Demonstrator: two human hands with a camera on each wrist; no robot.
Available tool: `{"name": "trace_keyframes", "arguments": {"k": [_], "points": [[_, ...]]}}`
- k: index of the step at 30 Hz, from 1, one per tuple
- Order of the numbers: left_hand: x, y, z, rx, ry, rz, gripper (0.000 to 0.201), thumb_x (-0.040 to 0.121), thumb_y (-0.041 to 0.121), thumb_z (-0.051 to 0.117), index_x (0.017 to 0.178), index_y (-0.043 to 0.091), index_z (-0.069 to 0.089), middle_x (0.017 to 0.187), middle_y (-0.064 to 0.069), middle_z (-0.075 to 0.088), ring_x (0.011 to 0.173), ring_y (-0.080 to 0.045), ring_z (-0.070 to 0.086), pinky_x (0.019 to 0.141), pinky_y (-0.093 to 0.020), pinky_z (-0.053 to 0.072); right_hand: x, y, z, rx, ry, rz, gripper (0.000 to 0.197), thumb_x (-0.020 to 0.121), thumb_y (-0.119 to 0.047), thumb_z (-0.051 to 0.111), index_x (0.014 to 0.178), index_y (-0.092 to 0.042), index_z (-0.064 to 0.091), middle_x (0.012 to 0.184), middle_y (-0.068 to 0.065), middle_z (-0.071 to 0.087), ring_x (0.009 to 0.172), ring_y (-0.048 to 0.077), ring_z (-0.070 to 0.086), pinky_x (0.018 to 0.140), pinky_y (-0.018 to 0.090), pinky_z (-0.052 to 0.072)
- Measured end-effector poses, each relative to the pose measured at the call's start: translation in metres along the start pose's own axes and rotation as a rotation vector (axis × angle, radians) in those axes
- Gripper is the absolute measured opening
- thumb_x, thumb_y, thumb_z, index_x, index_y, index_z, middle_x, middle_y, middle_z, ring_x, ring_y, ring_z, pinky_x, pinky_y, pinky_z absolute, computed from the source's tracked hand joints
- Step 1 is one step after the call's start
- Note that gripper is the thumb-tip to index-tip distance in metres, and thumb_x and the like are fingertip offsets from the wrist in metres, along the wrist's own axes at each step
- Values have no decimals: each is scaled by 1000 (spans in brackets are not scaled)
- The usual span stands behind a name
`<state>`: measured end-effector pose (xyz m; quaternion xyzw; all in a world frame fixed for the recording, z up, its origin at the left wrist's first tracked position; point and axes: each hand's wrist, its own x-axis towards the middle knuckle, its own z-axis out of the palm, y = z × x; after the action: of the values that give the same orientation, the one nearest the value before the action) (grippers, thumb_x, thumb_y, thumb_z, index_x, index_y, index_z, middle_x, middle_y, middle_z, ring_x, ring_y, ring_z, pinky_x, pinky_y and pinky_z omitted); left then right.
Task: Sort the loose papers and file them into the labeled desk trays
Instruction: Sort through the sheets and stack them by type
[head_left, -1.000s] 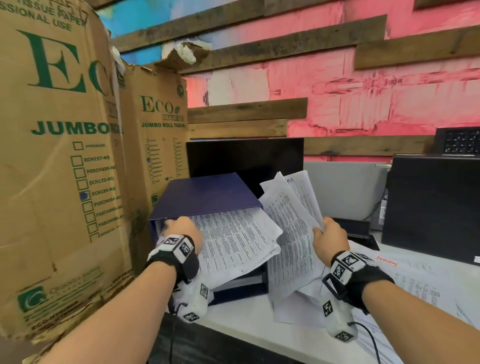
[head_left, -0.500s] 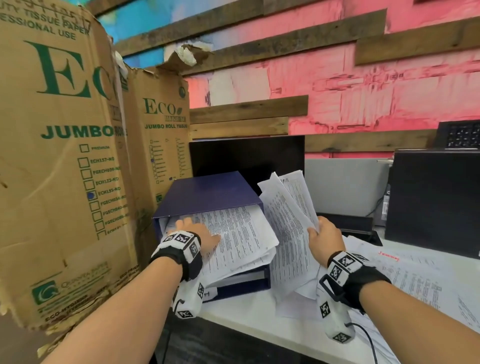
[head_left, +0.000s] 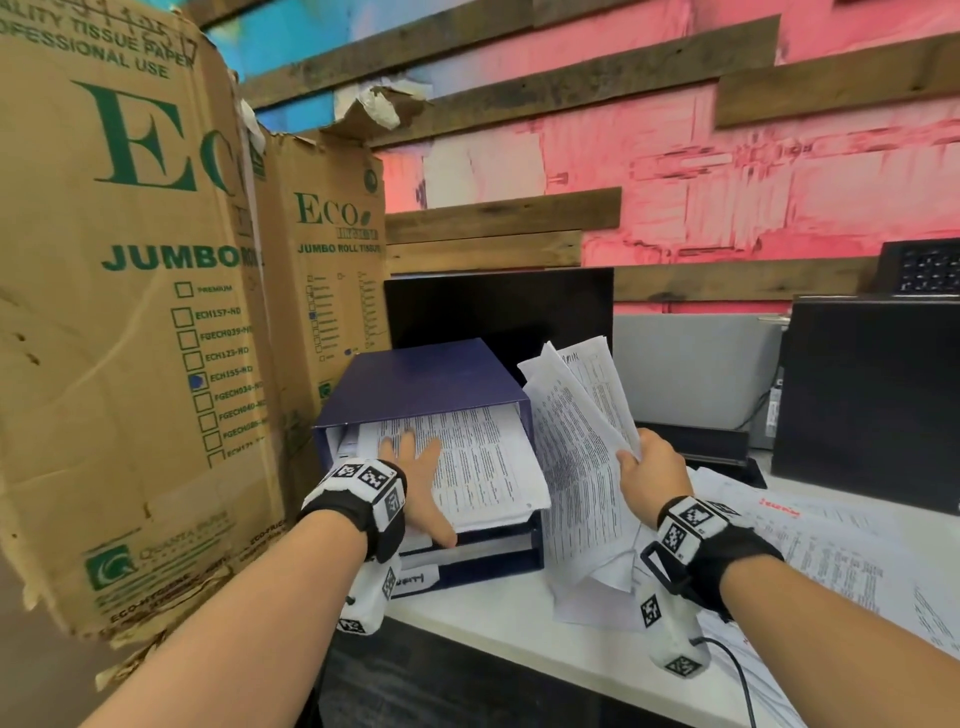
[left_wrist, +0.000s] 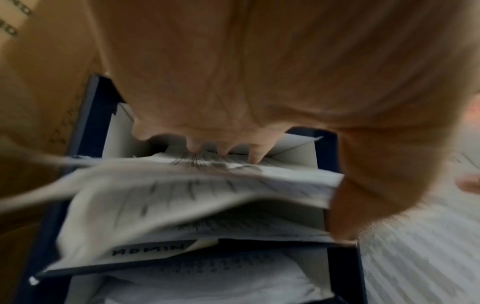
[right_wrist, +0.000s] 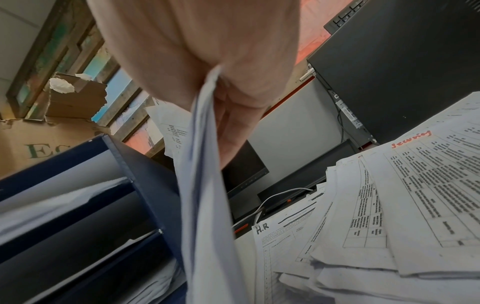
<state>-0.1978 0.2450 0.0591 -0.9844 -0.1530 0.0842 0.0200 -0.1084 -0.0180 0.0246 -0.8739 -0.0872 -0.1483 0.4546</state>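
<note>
Filing step. My left hand (head_left: 415, 483) lay flat, fingers spread, pressing the stack (head_left: 467, 467) into the top tray (head_left: 426, 376) at the desk's (head_left: 509, 623) left edge. Right hand (head_left: 649, 473) pinched a sheaf (head_left: 576, 467) upright beside the tray. Judged next: seat the stack fully, then file the sheaf by label.

The back wall (head_left: 727, 171) is rough plaster painted pink, turning blue at its upper left, with dark weathered wooden planks (head_left: 504, 213) fixed across it in horizontal strips. Two tall brown cardboard cartons (head_left: 119, 312) printed in green, "ECO" and "JUMBO ROLL TISSUE", stand at the left; the farther one has a torn flap at its top. A white-topped bench (head_left: 498, 618) runs along the wall. On it stand a black monitor (head_left: 498, 306), a grey panel (head_left: 696, 364) and a black computer case (head_left: 872, 395) at the right. The light is bright and even.
</note>
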Motion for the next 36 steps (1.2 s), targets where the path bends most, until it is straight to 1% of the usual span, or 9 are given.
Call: {"name": "trace_keyframes", "arguments": {"k": [6, 12, 15, 19, 23, 25, 30, 33, 36], "points": [[3, -6, -18, -197, 279, -57, 41, 91, 42, 50, 131, 33, 49, 136, 1, 51, 127, -30, 44, 108, -58, 26, 0, 1, 0, 14, -2, 30, 22, 97, -11, 46, 115, -3, 55, 113, 15, 63, 100, 30, 59, 77, 26, 40], [16, -4, -4, -150, 441, -201, 26, 87, 31, 59, 110, 19, 56, 114, -5, 60, 112, -29, 51, 96, -45, 44, 3, 9, -2, 15, -3, 36, 22, 96, -12, 48, 115, -5, 56, 111, 14, 64, 99, 28, 59, 81, 31, 45], [22, -2, -3, -326, 413, -194, 12, 83, 15, 58, 94, 15, 58, 98, -8, 64, 91, -29, 60, 84, -43, 54, 5, 13, -7, 25, 4, 59, 22, 96, -11, 48, 115, -3, 55, 111, 15, 63, 100, 30, 59, 83, 34, 47], [23, 3, -11, -333, 358, -161, 19, 85, 29, 58, 100, 19, 63, 104, -3, 66, 101, -28, 59, 95, -43, 45, 6, 17, -11, 44, 3, 76, 23, 96, -11, 48, 116, -2, 55, 111, 16, 63, 101, 31, 59, 81, 31, 44], [30, 6, -5, -213, 197, -128, 58, 81, 59, 49, 127, 24, 49, 129, -2, 55, 125, -29, 46, 103, -48, 35, 3, 22, -16, 75, 12, 95, 25, 96, -11, 49, 118, -2, 55, 111, 15, 63, 101, 30, 60, 81, 32, 45], [28, 7, -3, -243, 178, -97, 67, 71, 66, 48, 124, 25, 50, 128, -1, 54, 126, -31, 45, 101, -50, 40, 2, 26, -23, 95, 22, 105, 25, 96, -11, 49, 119, -3, 55, 111, 15, 64, 101, 30, 60, 83, 33, 47], [5, 21, -7, -427, 355, -38, 33, 89, 42, 55, 110, 18, 62, 110, -3, 65, 101, -24, 61, 90, -39, 51, -3, 28, -50, 210, 84, 134, 28, 96, -9, 50, 123, -1, 54, 116, 15, 62, 107, 31, 57, 92, 38, 44], [-8, 40, -11, -530, 406, 42, 32, 92, 39, 54, 95, 11, 70, 101, -10, 70, 94, -26, 65, 84, -36, 54, -9, 30, -71, 284, 134, 131, 29, 95, -10, 53, 122, 1, 55, 119, 15, 61, 109, 31, 56, 95, 37, 42], [-13, 61, -8, -624, 338, 86, 39, 92, 45, 54, 112, 12, 63, 111, -12, 67, 103, -27, 62, 90, -35, 50, -18, 39, -88, 324, 148, 131, 30, 94, -14, 56, 120, -1, 56, 119, 14, 62, 101, 27, 57, 93, 35, 43]]}}
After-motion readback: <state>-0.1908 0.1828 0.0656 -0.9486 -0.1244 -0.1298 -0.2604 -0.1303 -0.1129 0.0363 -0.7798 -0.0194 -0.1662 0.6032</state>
